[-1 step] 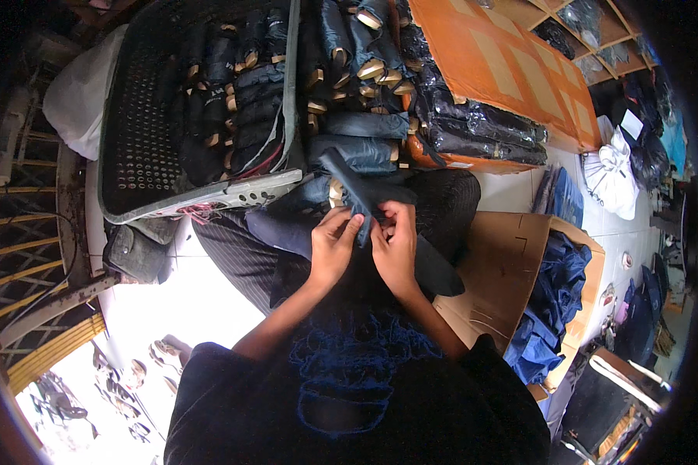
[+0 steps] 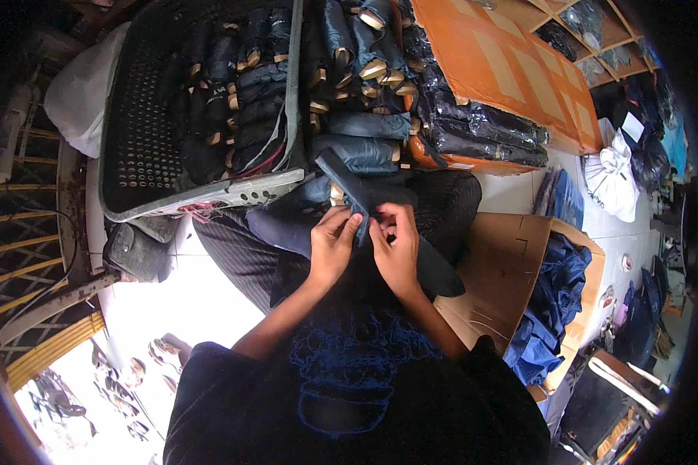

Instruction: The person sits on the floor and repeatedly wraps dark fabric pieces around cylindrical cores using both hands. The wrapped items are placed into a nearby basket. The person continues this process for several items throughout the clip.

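In front of my lap I hold a narrow dark blue-grey fabric sleeve (image 2: 339,172), its flat end pointing up and to the left. My left hand (image 2: 334,242) pinches its lower part between thumb and fingers. Close beside it, the curled fingers of my right hand (image 2: 396,240) grip the same fabric. Behind the sleeve lies a dark cloth-wrapped bundle with a pale wooden end (image 2: 336,194). Several similar blue-grey rolled bundles (image 2: 357,153) with pale wooden ends are stacked just beyond my hands.
A dark perforated plastic basket (image 2: 293,101) at the left holds several dark rolled bundles. Beyond my right knee stands an orange carton (image 2: 512,66) beside plastic-wrapped packs (image 2: 473,128). An open cardboard box (image 2: 492,267) at my right contains navy fabric (image 2: 554,298). Sandals (image 2: 124,391) lie at lower left.
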The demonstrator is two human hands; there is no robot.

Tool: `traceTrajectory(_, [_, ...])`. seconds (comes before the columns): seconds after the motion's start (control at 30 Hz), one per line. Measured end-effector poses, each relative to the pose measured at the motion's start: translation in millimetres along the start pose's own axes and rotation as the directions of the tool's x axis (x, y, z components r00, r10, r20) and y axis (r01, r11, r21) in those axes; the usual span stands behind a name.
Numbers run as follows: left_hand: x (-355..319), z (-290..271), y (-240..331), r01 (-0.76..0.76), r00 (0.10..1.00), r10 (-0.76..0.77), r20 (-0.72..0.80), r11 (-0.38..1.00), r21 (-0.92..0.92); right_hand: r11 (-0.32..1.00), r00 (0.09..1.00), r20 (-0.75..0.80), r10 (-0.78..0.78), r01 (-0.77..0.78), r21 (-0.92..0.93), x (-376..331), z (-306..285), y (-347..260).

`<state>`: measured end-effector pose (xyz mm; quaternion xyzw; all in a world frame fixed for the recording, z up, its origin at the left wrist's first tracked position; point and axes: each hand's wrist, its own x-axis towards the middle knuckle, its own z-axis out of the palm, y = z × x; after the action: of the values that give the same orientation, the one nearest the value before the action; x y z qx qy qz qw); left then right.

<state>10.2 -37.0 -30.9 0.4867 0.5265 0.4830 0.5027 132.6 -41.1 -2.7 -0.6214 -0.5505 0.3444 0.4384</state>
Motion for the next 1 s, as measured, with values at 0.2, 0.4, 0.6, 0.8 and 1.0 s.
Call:
traceTrajectory(0.2, [-1,-10,8,-0.156,0.986,0.147,0.076,0.979,0.132,0.982,0.967,0.253,-0.044,-0.005,0.191,3,-11,19])
traceTrajectory(0.4, [11,-36,17,-0.141,0.990,0.133,0.052,0.959,0.246,0.856,0.901,0.409,0.146,-0.322,0.403,14,-33,22])
traceTrajectory(0.6, [24,-58,32,-0.463,0.876,0.356,0.325,0.811,0.358,0.926,0.911,0.166,-0.377,0.369,0.077,56,-56,-42])
traceTrajectory(0.8, [25,-76,35,-0.461,0.879,0.365,0.306,0.813,0.354,0.925,0.868,0.350,-0.354,0.379,-0.005,66,-53,-38])
traceTrajectory(1.0, [9,-94,17,-0.460,0.888,0.396,0.234,0.786,0.414,0.996,0.949,0.308,-0.066,0.079,-0.029,55,-49,-22])
